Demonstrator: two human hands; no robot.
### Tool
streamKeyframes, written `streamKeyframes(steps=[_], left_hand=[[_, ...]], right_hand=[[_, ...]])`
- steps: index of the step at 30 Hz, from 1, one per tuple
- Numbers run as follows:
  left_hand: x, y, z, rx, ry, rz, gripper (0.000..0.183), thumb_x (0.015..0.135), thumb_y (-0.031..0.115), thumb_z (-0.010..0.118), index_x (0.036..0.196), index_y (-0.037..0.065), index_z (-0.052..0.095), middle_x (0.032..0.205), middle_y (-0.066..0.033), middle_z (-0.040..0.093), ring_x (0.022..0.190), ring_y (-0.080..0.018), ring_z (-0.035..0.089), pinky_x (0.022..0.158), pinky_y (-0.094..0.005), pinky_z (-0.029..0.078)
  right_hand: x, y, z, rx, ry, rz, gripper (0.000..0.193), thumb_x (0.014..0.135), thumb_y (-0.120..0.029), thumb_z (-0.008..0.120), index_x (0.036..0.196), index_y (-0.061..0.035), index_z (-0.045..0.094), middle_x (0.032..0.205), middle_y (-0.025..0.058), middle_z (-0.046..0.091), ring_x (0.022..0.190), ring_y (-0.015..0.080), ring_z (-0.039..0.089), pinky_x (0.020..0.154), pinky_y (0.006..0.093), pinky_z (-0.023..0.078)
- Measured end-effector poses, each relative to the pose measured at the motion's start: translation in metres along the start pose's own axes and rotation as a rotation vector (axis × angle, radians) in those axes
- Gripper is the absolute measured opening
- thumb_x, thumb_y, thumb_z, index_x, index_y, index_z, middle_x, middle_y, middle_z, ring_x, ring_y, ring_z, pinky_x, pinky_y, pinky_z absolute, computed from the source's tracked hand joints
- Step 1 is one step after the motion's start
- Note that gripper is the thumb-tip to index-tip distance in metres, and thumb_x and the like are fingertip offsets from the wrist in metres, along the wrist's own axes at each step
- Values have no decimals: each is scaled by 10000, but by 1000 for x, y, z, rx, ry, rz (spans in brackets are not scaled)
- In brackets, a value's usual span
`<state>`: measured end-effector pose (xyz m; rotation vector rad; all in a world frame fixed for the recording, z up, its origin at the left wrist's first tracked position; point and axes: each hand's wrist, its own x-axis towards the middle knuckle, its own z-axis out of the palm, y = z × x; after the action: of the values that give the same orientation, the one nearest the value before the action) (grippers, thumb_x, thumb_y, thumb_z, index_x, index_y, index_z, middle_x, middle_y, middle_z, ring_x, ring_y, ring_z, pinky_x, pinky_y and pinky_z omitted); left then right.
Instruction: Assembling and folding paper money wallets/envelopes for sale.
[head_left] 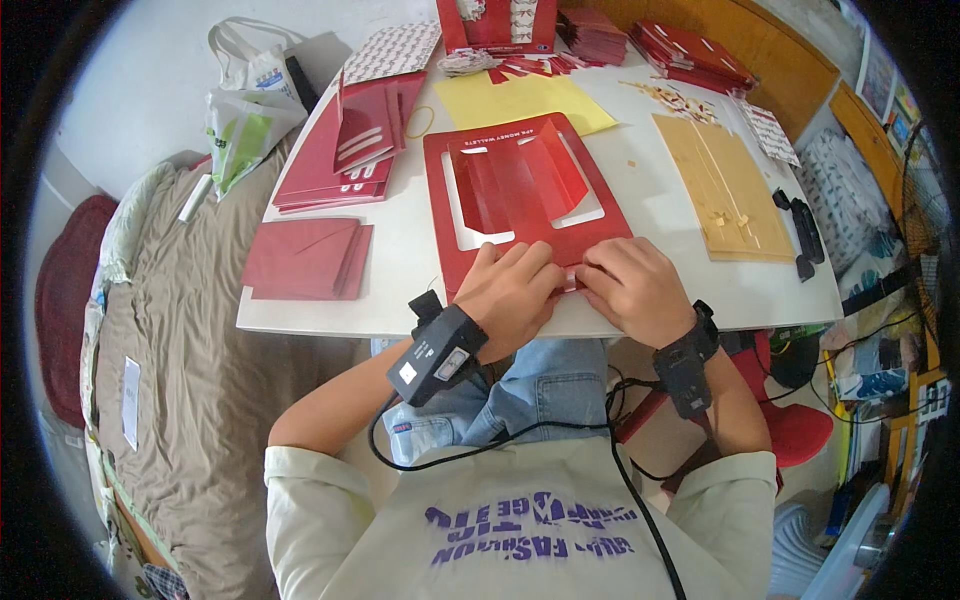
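Note:
A red cardboard packaging blank [590,195] with a large cut-out window and folded inner flaps lies on the white table in front of me. My left hand [512,290] rests over its near edge, fingers bent down and closed on the card. Close beside it, my right hand [637,285] pinches the same near edge, thumb and fingers together. Between the fingertips a small narrow strip of the edge shows, partly pale and shiny. The fingers hide most of the edge there.
Red envelopes [305,258] and red card sheets [365,135] are stacked at left. A yellow sheet [525,103] lies beyond the blank. At right is a tan board [725,190] with thin strips, near a black tool [805,230]. Red stacks [695,55] stand at the back.

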<state>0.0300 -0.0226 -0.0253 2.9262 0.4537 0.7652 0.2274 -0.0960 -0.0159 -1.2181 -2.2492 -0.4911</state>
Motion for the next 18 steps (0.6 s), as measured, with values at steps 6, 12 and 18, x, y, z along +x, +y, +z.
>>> streamKeyframes(steps=[6,12,18], left_hand=[[6,2,-4,-59,-66,-121,259,746,159,694,953,74,563,940,-74,509,904,-235,548,738,-385,381],[7,6,-1,149,30,-99,286,716,215,712,900,67,549,903,-71,509,851,-235,550,710,-396,368],[9,3,1,301,177,-18,277,675,240,725,821,84,549,829,-43,505,785,-220,536,667,-394,349]], right_hand=[[-4,-3,5,-218,53,-123,140,661,-147,611,777,-70,619,813,27,542,783,174,565,623,311,468],[-3,-7,4,-214,47,-114,114,671,-140,609,759,-69,598,821,29,552,761,177,568,607,306,465],[2,-8,6,-178,97,-125,115,691,-141,607,778,-68,590,836,38,563,742,186,575,597,304,464]])
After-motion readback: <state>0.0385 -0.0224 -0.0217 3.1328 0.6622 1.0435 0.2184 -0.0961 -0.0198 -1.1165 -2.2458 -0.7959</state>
